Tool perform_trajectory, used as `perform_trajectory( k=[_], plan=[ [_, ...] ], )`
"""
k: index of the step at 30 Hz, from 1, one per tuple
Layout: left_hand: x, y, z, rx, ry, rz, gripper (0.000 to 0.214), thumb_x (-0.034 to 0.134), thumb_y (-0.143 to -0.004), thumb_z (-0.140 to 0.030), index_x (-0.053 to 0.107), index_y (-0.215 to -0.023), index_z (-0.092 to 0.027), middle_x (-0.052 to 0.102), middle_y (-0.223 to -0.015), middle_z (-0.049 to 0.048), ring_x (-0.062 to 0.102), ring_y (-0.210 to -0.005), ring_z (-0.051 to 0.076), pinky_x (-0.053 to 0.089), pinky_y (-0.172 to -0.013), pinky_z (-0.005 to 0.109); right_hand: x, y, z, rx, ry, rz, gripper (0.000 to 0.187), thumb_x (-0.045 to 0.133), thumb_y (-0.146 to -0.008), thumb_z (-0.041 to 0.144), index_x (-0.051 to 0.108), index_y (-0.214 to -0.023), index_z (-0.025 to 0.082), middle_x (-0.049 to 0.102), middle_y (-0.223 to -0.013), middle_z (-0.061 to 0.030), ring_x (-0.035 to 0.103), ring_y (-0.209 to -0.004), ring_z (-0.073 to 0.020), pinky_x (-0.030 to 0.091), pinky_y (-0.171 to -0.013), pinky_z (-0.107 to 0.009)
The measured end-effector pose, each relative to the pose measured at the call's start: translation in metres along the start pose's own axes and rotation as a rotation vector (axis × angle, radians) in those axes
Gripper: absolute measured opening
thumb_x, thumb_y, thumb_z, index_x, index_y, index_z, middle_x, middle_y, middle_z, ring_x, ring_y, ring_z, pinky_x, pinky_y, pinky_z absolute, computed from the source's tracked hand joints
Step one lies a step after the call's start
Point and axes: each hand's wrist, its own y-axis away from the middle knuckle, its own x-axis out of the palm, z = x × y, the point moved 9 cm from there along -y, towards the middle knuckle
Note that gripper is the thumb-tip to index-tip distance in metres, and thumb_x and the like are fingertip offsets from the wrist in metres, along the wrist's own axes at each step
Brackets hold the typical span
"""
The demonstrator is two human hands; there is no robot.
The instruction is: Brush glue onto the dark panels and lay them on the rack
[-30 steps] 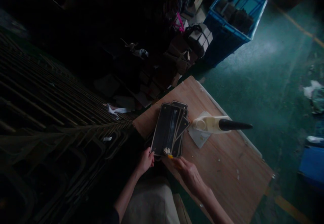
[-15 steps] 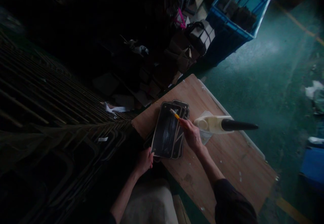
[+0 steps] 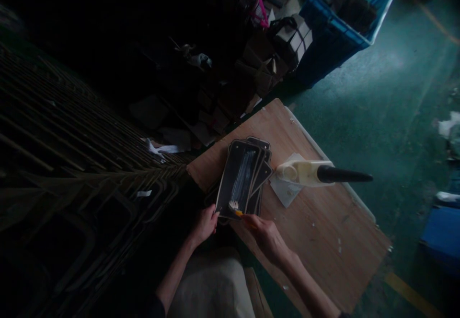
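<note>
A fanned stack of dark rounded panels (image 3: pixel 241 179) lies on a wooden table (image 3: pixel 316 231). The top panel carries pale streaks down its middle. My left hand (image 3: pixel 205 223) pinches the near left corner of the stack. My right hand (image 3: pixel 266 237) is closed on a small brush (image 3: pixel 237 209) with an orange handle. Its pale bristles rest on the near end of the top panel.
A cream bottle with a long black nozzle (image 3: pixel 319 174) lies on a white sheet (image 3: pixel 287 192) beside the stack. A blue crate (image 3: pixel 345 16) and small boxes (image 3: pixel 283 44) stand on the green floor beyond. Dark racks of frames (image 3: pixel 72 164) fill the left.
My right hand drew the brush from the far end of the top panel back to its near end, after pushing it out there. My left hand stayed on the corner.
</note>
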Motion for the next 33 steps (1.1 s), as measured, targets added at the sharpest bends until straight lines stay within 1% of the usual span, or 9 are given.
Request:
perform_trajectory(
  k=[3,9,12,16,17,22,24,28,33],
  plan=[
    [0.002,-0.002,-0.002,0.011,-0.010,0.036,0.016,0.042,-0.091,-0.025,0.046,-0.077,-0.020,0.053,-0.054,-0.0063,0.053,-0.039,0.009,0.034,-0.041,0.017,-0.012,-0.012,-0.004,0.085,-0.198,-0.011,0.023,0.041,-0.102,0.031,0.058,-0.114,0.021,0.067,-0.082,-0.0016,0.066,-0.070,-0.0148,0.049,-0.065,-0.023],
    [-0.001,-0.008,-0.005,0.027,-0.052,0.087,0.019,0.041,-0.091,-0.024,0.047,-0.074,-0.020,0.051,-0.050,-0.0064,0.053,-0.039,0.010,0.034,-0.042,0.018,-0.015,-0.072,-0.032,0.122,-0.498,0.043,0.034,0.042,-0.101,0.044,0.060,-0.107,0.016,0.065,-0.069,-0.0007,0.066,-0.059,-0.0164,0.054,-0.054,-0.024],
    [-0.004,-0.010,-0.008,0.046,-0.079,0.092,0.019,0.043,-0.091,-0.024,0.048,-0.073,-0.020,0.051,-0.050,-0.0057,0.054,-0.041,0.011,0.036,-0.045,0.019,-0.031,-0.092,-0.048,0.109,-0.559,-0.126,0.033,0.047,-0.098,0.046,0.060,-0.105,0.017,0.065,-0.067,-0.0007,0.066,-0.059,-0.0180,0.056,-0.056,-0.027],
    [-0.006,-0.010,-0.009,0.050,-0.090,0.101,0.019,0.044,-0.090,-0.024,0.050,-0.073,-0.019,0.049,-0.046,-0.0063,0.053,-0.042,0.011,0.038,-0.049,0.020,-0.052,-0.078,-0.053,0.143,-0.561,-0.392,0.031,0.048,-0.098,0.046,0.060,-0.108,0.019,0.067,-0.071,-0.0014,0.067,-0.063,-0.0185,0.056,-0.060,-0.028],
    [-0.005,-0.010,-0.008,0.048,-0.086,0.106,0.019,0.043,-0.091,-0.025,0.051,-0.075,-0.019,0.049,-0.046,-0.0065,0.053,-0.041,0.011,0.038,-0.049,0.020,-0.048,-0.071,-0.049,0.161,-0.551,-0.374,0.031,0.047,-0.098,0.046,0.060,-0.108,0.019,0.067,-0.071,-0.0012,0.067,-0.062,-0.0182,0.056,-0.059,-0.027],
    [-0.003,-0.010,-0.005,0.068,-0.074,0.116,0.019,0.042,-0.091,-0.026,0.053,-0.078,-0.019,0.051,-0.049,-0.0059,0.053,-0.040,0.011,0.034,-0.044,0.019,-0.006,-0.060,-0.038,0.191,-0.561,-0.046,0.032,0.046,-0.099,0.046,0.061,-0.104,0.019,0.066,-0.068,0.0000,0.066,-0.058,-0.0169,0.055,-0.053,-0.025],
    [-0.004,-0.011,-0.005,0.083,-0.083,0.101,0.019,0.043,-0.091,-0.027,0.053,-0.077,-0.019,0.053,-0.052,-0.0045,0.053,-0.041,0.011,0.034,-0.044,0.020,-0.013,-0.074,-0.050,0.189,-0.606,-0.121,0.031,0.047,-0.098,0.047,0.060,-0.103,0.019,0.066,-0.066,0.0001,0.066,-0.058,-0.0177,0.056,-0.054,-0.026],
    [-0.006,-0.015,-0.006,0.103,-0.101,0.067,0.015,0.048,-0.090,-0.028,0.057,-0.080,-0.021,0.060,-0.061,-0.0004,0.056,-0.045,0.014,0.039,-0.048,0.023,-0.049,-0.111,-0.077,0.185,-0.627,-0.385,0.033,0.049,-0.095,0.051,0.058,-0.102,0.020,0.065,-0.065,-0.0009,0.066,-0.058,-0.0198,0.057,-0.056,-0.030],
    [-0.008,-0.017,-0.008,0.111,-0.127,0.028,0.010,0.052,-0.087,-0.028,0.060,-0.084,-0.023,0.062,-0.064,0.0027,0.063,-0.061,0.020,0.046,-0.059,0.027,-0.080,-0.137,-0.080,0.124,-0.547,-0.596,0.032,0.046,-0.097,0.049,0.057,-0.107,0.021,0.067,-0.073,-0.0020,0.067,-0.065,-0.0196,0.058,-0.061,-0.031]
  ],
)
